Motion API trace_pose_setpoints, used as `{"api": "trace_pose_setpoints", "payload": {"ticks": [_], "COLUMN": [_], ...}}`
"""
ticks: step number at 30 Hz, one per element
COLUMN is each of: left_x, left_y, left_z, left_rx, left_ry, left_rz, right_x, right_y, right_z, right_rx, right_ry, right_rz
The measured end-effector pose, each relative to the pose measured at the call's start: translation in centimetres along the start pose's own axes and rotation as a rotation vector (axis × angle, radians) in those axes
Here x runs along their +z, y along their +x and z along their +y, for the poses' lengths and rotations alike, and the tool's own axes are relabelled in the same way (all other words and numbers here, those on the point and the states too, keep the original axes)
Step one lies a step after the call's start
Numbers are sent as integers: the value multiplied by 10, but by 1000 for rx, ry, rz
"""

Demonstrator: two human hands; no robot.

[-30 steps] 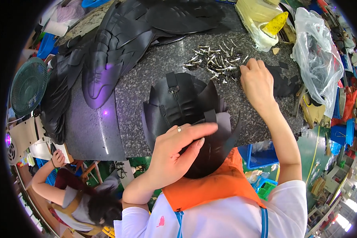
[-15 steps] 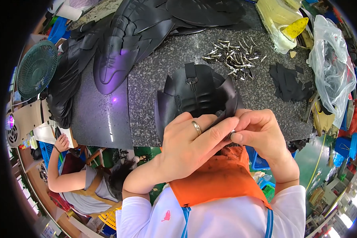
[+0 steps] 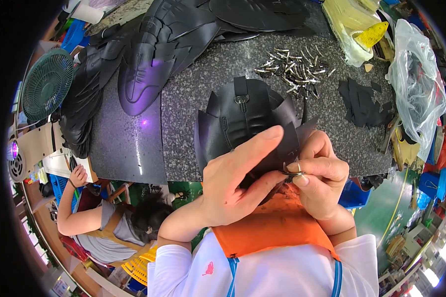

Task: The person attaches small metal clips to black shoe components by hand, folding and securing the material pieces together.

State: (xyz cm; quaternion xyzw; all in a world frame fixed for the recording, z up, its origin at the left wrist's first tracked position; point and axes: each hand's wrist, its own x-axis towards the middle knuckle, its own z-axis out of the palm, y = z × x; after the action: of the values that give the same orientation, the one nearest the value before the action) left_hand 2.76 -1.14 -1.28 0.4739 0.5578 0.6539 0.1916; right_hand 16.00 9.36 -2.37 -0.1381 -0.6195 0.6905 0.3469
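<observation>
Nearest, both hands meet over the table (image 3: 193, 104) edge. Left hand (image 3: 233, 185) clamped on the black leather piece (image 3: 248, 119), fingers spread across its near flap. Right hand (image 3: 319, 173) touching it, thumb & forefinger pinched shut on a small metal ring (image 3: 293, 172) at the flap's edge. Beyond the grip: pile of metal clips (image 3: 295, 72). Further out: black scraps (image 3: 362, 101), plastic bag (image 3: 416, 84).

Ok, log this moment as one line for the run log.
left hand: grips black leather piece | right hand: pinches small metal clip at its edge | clip pile: on granite table
</observation>
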Motion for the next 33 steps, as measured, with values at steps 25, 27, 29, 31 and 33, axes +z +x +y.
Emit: {"api": "trace_pose_setpoints", "payload": {"ticks": [25,27,29,31,33], "left_x": [-9,-6,-1,-5,-10], "left_y": [3,7,12,5,1], "left_z": [1,6,9,0,-4], "left_rx": [-281,-349,-394,-533,-598], "left_ry": [-314,-413,-471,-375,-247], "left_rz": [-74,-55,64,-10,-114], "right_x": [-9,-18,-15,-10,-4], "right_y": [26,24,25,24,19], "right_z": [-23,-22,-21,-15,-11], "right_rx": [84,178,178,107,23], "right_ry": [-242,-135,-150,-216,-270], "right_rz": [71,-85,-74,-45,11]}}
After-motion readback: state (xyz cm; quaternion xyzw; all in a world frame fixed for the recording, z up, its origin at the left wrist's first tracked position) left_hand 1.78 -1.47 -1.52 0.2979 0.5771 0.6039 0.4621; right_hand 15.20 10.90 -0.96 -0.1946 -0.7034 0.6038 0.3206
